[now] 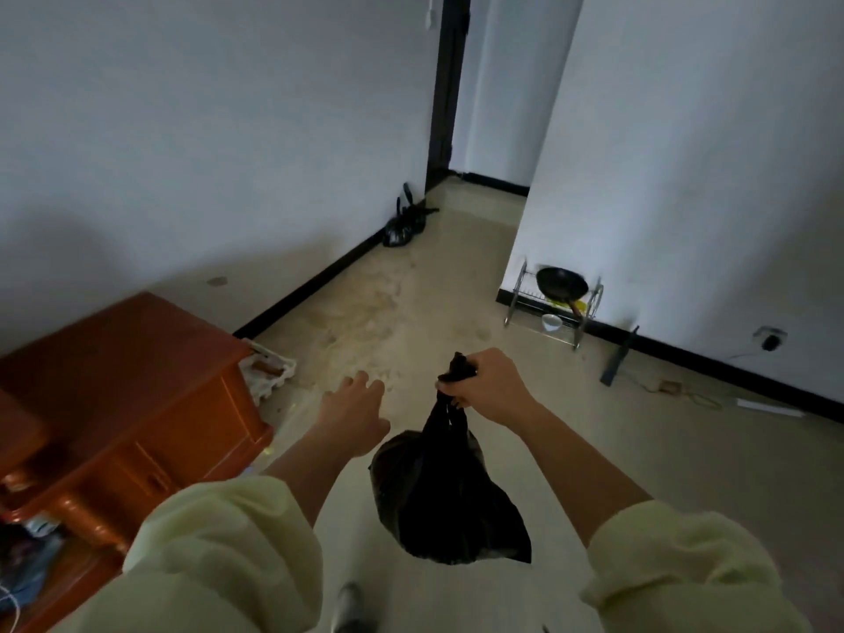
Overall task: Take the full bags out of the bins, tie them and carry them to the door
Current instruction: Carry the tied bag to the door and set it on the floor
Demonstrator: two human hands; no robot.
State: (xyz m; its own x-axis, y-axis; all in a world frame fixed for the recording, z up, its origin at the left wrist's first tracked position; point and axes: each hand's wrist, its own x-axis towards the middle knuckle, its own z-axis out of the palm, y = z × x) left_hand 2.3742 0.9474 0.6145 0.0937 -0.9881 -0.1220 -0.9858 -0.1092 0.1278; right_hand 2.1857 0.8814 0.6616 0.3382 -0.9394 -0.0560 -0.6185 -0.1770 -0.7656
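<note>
Right now my right hand (486,386) is clenched around the gathered neck of the black bag (445,500), which hangs clear of the floor; my left hand (354,411) is spread and empty. If the thin neck slips or tears, it spills. Ahead another black bag (404,223) sits by the dark doorframe (445,93). An orange cabinet (123,395) crowds my left, a dish rack (555,306) my right.

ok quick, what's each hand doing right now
Left hand: open, fingers spread, holding nothing.
Right hand: closed around the gathered top of the black rubbish bag, which hangs clear of the floor.
</note>
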